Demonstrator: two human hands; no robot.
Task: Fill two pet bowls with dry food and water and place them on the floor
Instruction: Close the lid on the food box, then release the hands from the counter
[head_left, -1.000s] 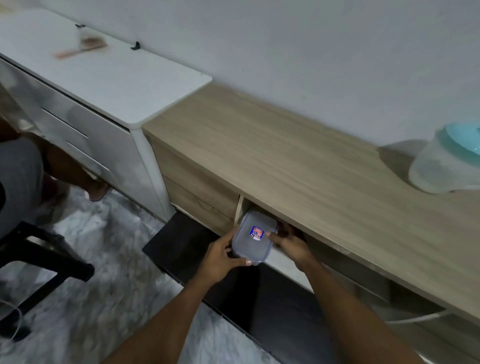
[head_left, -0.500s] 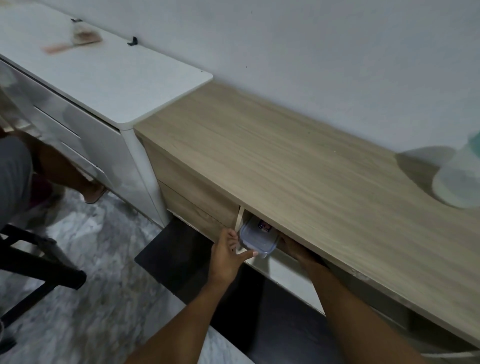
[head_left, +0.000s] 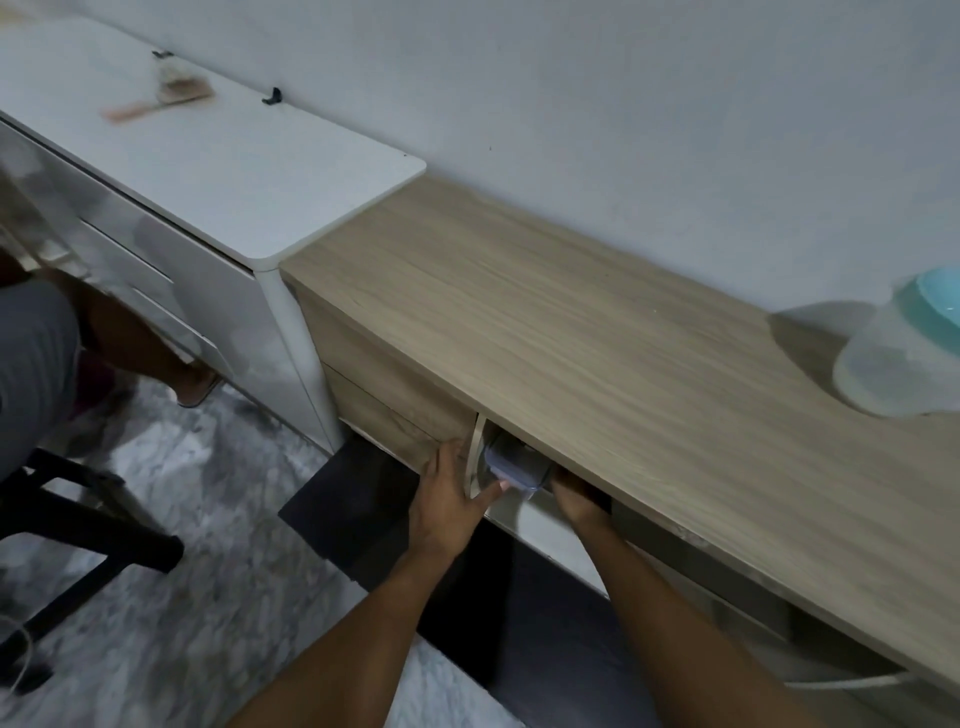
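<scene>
A long wooden counter (head_left: 597, 332) runs along the wall, and everything here sits in relation to it. Just under its front edge, in an open compartment, a small clear plastic container (head_left: 511, 464) with a bluish lid rim is tucked partly inside, only its near end showing. The left hand (head_left: 451, 499) is spread open at the compartment's left side, its fingers resting against the wooden drawer front and the pale divider, the thumb stretched across to touch the container's lower left corner. The right hand (head_left: 574, 503) reaches beneath the counter edge at the container's right side; its fingers are hidden in the shadow, so whether it grips the container cannot be told. On the counter's far right end stands a translucent jug (head_left: 904, 358) with a pale teal lid. Butted against the counter's left end is a white cabinet (head_left: 218, 171), with a blurred brush-like thing (head_left: 161, 96) lying on its top. Below the counter lies a dark mat (head_left: 363, 514) on marbled floor
</scene>
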